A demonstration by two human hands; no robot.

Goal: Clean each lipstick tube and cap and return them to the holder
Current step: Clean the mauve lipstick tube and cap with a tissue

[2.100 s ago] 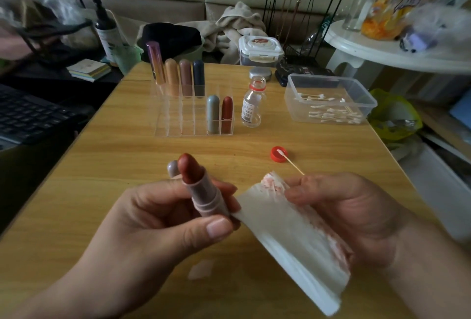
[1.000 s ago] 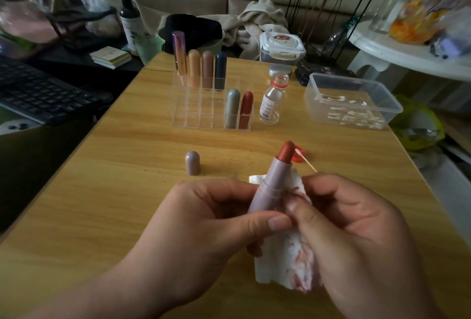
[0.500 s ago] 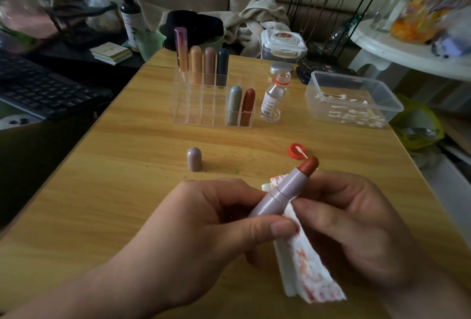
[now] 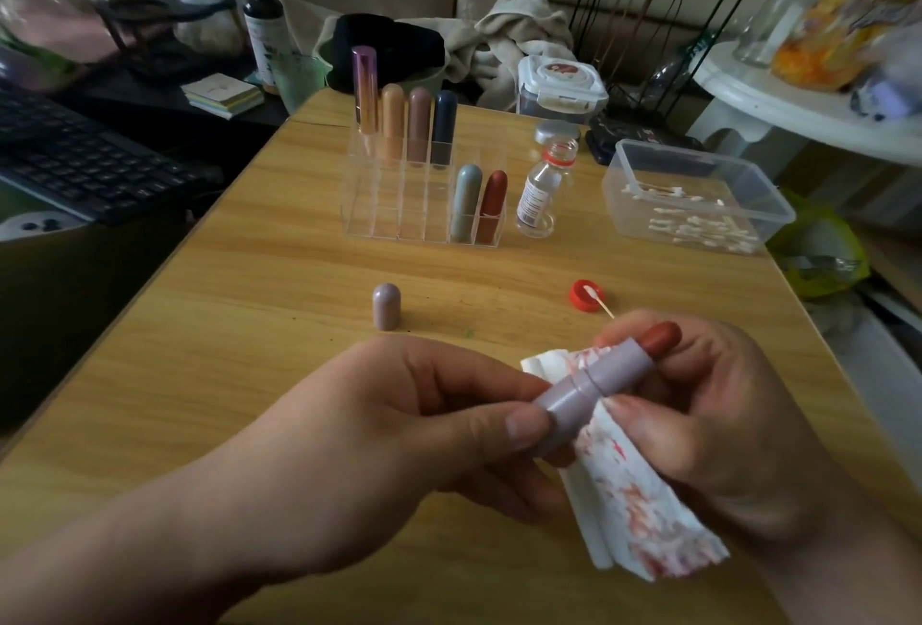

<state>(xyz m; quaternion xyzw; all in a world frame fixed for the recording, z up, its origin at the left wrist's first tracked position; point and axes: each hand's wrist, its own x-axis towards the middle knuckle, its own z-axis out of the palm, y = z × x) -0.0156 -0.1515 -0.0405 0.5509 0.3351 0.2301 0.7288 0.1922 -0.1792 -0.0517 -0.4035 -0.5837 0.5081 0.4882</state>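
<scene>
- My left hand [image 4: 399,425] pinches the tube [image 4: 598,380] low down; my thumb hides its base.
- Tube is tilted up to the right, red bullet out, held above the tabletop [image 4: 249,350].
- My right hand [image 4: 723,425] is curled round the stained tissue [image 4: 633,489], thumb pressing it just under the tube.
- Right fingers sit behind the bullet, tips mostly hidden.
- Cannot tell if the tissue wraps fully round the tube.
- Cap [image 4: 386,306] stands upright, alone, between my hands and the holder [image 4: 399,220].
- Holder carries six capped lipsticks [image 4: 469,202]; its clear walls are hard to trace.
</scene>
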